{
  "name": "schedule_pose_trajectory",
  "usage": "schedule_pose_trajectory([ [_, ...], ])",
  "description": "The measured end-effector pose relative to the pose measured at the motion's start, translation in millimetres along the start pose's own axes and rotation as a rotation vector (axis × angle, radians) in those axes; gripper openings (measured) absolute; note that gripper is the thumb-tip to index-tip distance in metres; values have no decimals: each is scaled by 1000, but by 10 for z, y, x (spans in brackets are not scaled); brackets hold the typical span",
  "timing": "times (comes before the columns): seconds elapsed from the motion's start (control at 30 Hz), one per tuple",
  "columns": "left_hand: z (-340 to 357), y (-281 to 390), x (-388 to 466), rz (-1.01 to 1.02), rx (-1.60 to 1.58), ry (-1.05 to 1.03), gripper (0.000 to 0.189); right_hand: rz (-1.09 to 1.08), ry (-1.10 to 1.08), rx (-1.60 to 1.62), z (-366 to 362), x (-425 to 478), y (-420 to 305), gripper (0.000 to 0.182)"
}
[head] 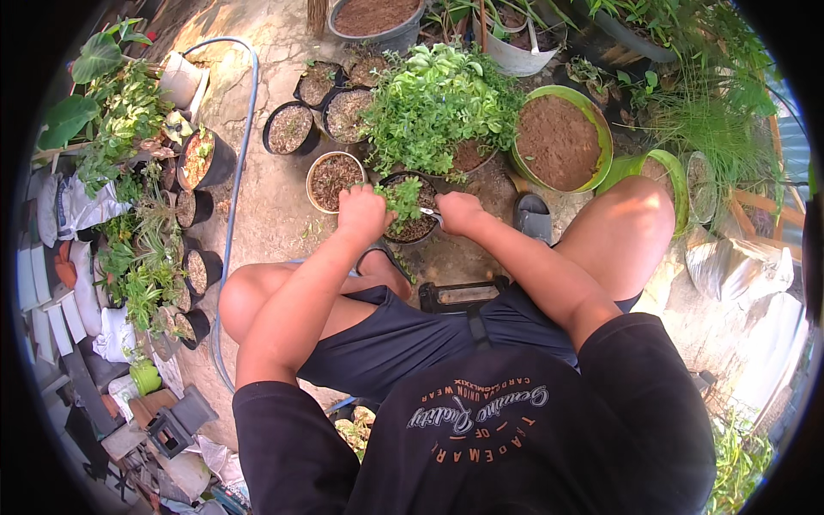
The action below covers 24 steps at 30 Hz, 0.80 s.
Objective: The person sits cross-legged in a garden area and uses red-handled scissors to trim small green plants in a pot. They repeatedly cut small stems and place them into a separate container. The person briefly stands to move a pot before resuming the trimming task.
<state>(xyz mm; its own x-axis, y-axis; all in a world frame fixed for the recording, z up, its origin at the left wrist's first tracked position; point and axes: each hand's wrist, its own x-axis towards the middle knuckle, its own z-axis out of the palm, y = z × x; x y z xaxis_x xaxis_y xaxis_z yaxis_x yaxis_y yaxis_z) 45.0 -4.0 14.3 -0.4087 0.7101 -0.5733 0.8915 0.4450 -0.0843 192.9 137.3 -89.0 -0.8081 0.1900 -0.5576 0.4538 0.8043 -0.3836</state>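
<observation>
My left hand (364, 209) is closed beside a small leafy plant (404, 198), its fingertips at the plant's left edge; it seems to grip a stem, though the fingers hide it. The plant grows over a round black pot (420, 230) of coarse soil. On the pot's right side, my right hand (458, 214) is closed on a small metal cutting tool, seemingly scissors (430, 212), whose tip points left at the leaves. A white-rimmed pot (336, 182) of brown mulch stands just beyond my left hand. A large bushy green plant (444, 103) spreads behind the black pot.
Black pots (290, 129) stand beyond the white-rimmed one. A green tub (563, 140) of soil is at the right, near a grey slipper (533, 216). A blue hose (243, 154) curves along the left, beside a row of potted plants. A black stool-like frame (463, 295) lies between my legs.
</observation>
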Motion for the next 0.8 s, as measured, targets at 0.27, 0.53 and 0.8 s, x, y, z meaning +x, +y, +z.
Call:
schedule_pose_trajectory([
  [0.27, 468, 222, 145, 494, 194, 357, 73, 21, -169, -71, -97, -55, -123, 41],
  [0.53, 665, -241, 105, 169, 228, 38, 23, 132, -138, -102, -196, 15, -66, 40],
  [0.8, 802, -373, -28, 128, 91, 61, 38, -22, 174, -28, -177, 154, -223, 28],
])
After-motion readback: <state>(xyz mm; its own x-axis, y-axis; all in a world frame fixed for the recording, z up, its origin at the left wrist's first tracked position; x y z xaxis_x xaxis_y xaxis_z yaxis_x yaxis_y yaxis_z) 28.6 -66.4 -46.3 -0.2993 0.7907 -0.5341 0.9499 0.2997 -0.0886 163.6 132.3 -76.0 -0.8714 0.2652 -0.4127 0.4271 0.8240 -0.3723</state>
